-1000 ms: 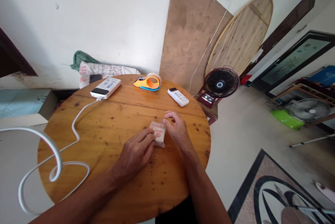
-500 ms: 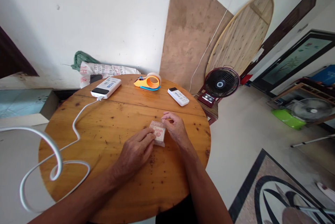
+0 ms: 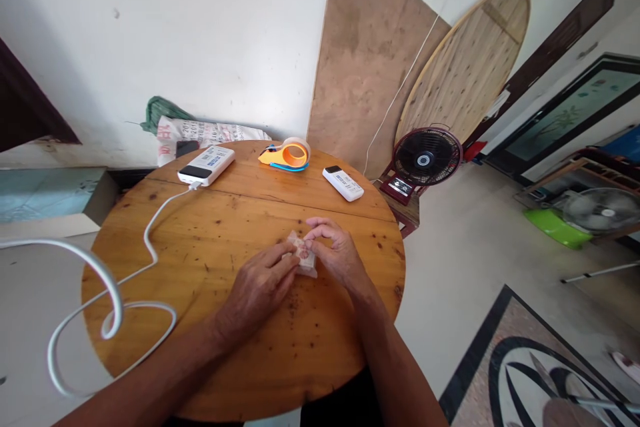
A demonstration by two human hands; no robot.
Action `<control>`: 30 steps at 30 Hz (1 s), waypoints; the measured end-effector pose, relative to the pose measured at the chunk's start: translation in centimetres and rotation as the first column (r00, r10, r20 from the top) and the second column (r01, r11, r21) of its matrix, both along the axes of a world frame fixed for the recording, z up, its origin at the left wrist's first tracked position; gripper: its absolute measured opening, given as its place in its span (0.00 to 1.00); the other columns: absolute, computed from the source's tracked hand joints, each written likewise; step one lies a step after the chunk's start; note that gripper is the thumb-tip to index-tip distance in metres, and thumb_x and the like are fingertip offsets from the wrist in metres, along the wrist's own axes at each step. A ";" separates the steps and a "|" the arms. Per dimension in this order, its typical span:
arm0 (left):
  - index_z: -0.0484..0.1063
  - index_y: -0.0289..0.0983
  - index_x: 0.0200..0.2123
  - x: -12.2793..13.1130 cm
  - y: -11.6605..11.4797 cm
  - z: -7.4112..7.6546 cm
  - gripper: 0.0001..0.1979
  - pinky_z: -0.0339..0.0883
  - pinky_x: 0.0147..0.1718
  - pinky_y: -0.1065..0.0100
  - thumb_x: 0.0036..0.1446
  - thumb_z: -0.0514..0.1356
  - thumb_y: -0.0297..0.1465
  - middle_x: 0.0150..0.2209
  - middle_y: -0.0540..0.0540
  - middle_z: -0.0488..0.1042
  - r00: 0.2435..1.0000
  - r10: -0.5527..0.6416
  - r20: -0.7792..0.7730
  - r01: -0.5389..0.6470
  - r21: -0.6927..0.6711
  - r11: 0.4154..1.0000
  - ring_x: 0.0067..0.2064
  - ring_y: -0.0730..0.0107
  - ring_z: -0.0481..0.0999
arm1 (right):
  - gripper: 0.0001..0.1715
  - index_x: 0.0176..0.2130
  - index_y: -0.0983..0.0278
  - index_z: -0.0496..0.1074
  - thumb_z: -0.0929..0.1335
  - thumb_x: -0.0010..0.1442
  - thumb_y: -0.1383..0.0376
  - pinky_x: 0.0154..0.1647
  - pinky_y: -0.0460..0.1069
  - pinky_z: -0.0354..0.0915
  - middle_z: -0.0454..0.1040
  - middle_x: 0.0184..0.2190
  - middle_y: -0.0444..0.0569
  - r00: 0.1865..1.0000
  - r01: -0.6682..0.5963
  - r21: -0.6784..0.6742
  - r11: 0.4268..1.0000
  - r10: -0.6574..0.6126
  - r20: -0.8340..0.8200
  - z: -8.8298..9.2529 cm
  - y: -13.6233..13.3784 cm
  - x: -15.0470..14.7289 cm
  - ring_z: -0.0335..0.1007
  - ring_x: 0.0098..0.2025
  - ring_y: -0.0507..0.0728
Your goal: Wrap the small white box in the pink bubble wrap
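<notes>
A small, pale box with red print (image 3: 308, 267), in what looks like clear plastic wrap, lies on the round wooden table (image 3: 225, 227). My left hand (image 3: 263, 278) comes in from the left, its fingers closed and holding the box's left side against the tabletop. Over the top right of the box, my right hand (image 3: 339, 254) pinches a bit of the clear wrap between thumb and forefinger. Fingers cover part of the box, so how the wrap is folded is hard to make out.
Towards the back stand an orange tape dispenser (image 3: 287, 155), a white power bank (image 3: 207, 166) with a looping white cable (image 3: 150, 234), and a smaller white power bank (image 3: 343, 184). A dark fan (image 3: 423, 157) stands just beyond the table's right edge.
My right hand has moved left over the box, bringing its pinch from the right edge onto the top. My left hand stays on the box. The view has shifted slightly.
</notes>
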State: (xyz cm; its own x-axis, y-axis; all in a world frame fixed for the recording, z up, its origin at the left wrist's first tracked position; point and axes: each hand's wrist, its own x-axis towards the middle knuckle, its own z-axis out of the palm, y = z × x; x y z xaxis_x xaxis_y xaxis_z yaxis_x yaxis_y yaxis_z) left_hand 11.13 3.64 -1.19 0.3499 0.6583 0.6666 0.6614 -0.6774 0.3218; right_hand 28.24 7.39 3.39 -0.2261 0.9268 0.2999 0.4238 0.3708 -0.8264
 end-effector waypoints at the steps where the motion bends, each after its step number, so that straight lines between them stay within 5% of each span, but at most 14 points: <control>1: 0.71 0.38 0.43 0.0 0.0 0.0 0.11 0.70 0.46 0.65 0.58 0.53 0.25 0.46 0.43 0.74 1.000 -0.002 0.002 0.002 -0.003 1.000 0.47 0.66 0.74 | 0.06 0.27 0.61 0.74 0.67 0.53 0.69 0.54 0.52 0.60 0.71 0.45 0.48 1.000 0.001 0.012 1.000 -0.001 0.031 0.0 -0.2 0.0 0.67 0.50 0.55; 19: 0.71 0.38 0.42 -0.1 0.1 -0.3 0.11 0.70 0.46 0.65 0.58 0.53 0.24 0.46 0.44 0.74 1.000 -0.008 0.006 0.008 0.012 1.000 0.46 0.66 0.74 | 0.12 0.40 0.55 0.76 0.66 0.59 0.66 0.55 0.56 0.59 0.66 0.56 0.47 0.917 -0.095 0.184 0.978 0.014 0.398 0.0 -2.3 1.3 0.63 0.54 0.58; 30: 0.70 0.39 0.42 0.0 0.1 -0.3 0.12 0.70 0.44 0.62 0.56 0.55 0.23 0.51 0.48 0.74 0.997 -0.041 -0.066 0.044 0.046 0.998 0.45 0.66 0.75 | 0.12 0.39 0.57 0.76 0.63 0.62 0.64 0.49 0.56 0.60 0.66 0.55 0.51 0.855 -0.162 0.375 0.913 -0.061 0.516 -0.8 -2.8 1.4 0.63 0.53 0.59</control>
State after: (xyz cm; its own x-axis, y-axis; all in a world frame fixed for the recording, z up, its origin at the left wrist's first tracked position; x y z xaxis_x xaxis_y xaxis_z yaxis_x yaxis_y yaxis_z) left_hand 11.09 3.72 -1.49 0.4203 0.6102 0.6716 0.6505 -0.7186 0.2458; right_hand 29.69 4.57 2.55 -0.4910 0.7386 0.4619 0.7101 0.6465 -0.2789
